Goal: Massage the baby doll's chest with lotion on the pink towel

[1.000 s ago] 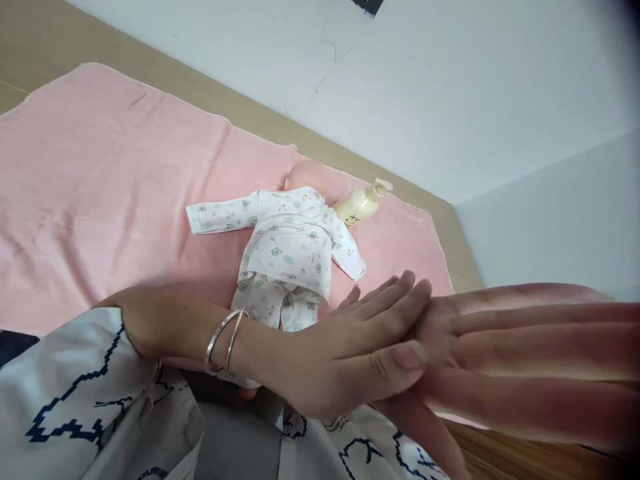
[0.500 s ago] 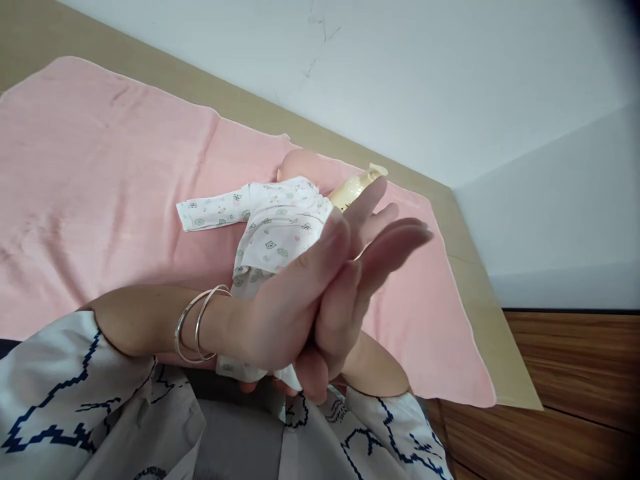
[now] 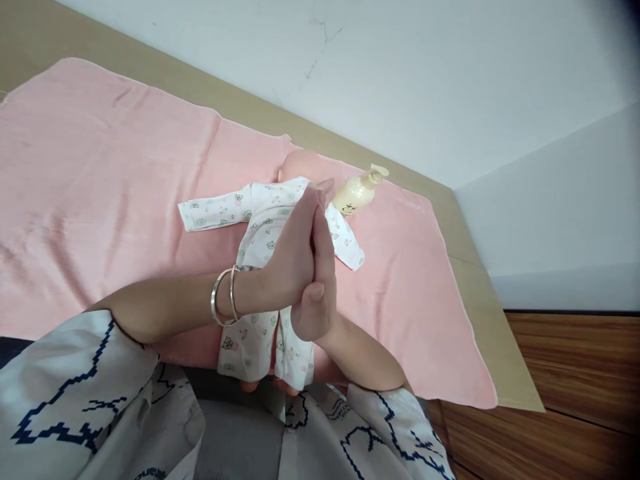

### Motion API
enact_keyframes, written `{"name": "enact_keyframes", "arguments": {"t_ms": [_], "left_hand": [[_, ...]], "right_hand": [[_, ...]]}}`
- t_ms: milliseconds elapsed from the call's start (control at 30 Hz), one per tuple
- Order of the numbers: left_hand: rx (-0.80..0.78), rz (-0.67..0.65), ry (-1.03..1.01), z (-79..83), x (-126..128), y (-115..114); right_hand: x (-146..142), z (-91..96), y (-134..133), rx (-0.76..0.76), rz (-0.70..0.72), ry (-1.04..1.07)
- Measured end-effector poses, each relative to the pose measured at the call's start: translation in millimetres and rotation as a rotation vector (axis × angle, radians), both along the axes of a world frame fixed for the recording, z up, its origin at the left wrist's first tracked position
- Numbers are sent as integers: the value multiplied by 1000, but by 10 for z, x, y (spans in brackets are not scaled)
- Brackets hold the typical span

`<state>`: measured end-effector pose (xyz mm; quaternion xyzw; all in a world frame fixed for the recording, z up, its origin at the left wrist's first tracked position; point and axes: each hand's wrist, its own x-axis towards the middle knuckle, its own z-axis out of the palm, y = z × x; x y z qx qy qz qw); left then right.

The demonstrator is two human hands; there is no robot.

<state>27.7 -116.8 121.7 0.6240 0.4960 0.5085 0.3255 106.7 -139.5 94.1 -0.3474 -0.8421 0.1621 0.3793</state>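
Note:
My left hand, with two silver bangles on its wrist, is pressed palm to palm against my right hand. The fingers of both hands are stretched out and lie flat together, pointing away from me. Nothing shows between the palms. Below them a baby doll in a white printed outfit lies stretched out, its feet towards me. My hands hide part of its body, and its face does not show. A cream-coloured pump bottle stands by the doll's head, just beyond my fingertips.
A pink blanket lies under the doll and over most of the tan table. The white wall rises along the far edge. Brown wooden boards are at the lower right. My lap is against the near edge.
My hands, crossed and rubbing against each other before, are now lined up palm to palm and have moved a little left. The pump bottle and the doll's right-side sleeve have come into view.

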Motion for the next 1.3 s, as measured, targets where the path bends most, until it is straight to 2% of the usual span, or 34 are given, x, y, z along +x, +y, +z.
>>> {"name": "enact_keyframes", "arguments": {"t_ms": [67,233,367,467,633,800,900,1000,1100,1233,1300], "left_hand": [[-18,36,-64,-50,-5,76],[51,104,-83,-267,-49,452],[26,162,-162,-476,-149,840],[-3,178,-102,-632,-181,992],[51,164,-51,-825,-145,991],[126,142,-10,-845,-194,993],[130,118,60,-862,-211,1021],[159,85,198,-899,-211,1027],[204,66,314,-928,-225,1004],[229,95,349,-962,-242,963],[238,109,369,-987,-237,948]], "right_hand": [[-30,-42,17,-73,-79,14],[10,-70,131,-164,-85,69],[105,-119,392,-281,-84,56],[144,-196,626,-311,-148,-60],[186,-331,941,-166,-122,-244],[357,-433,1205,-223,-326,-263],[377,-451,1190,-260,-428,-292],[278,-443,1036,-197,-475,-335],[218,-428,968,-143,-417,-381],[373,-415,1189,-171,-227,-407],[461,-419,1300,-221,-278,-381]]}}
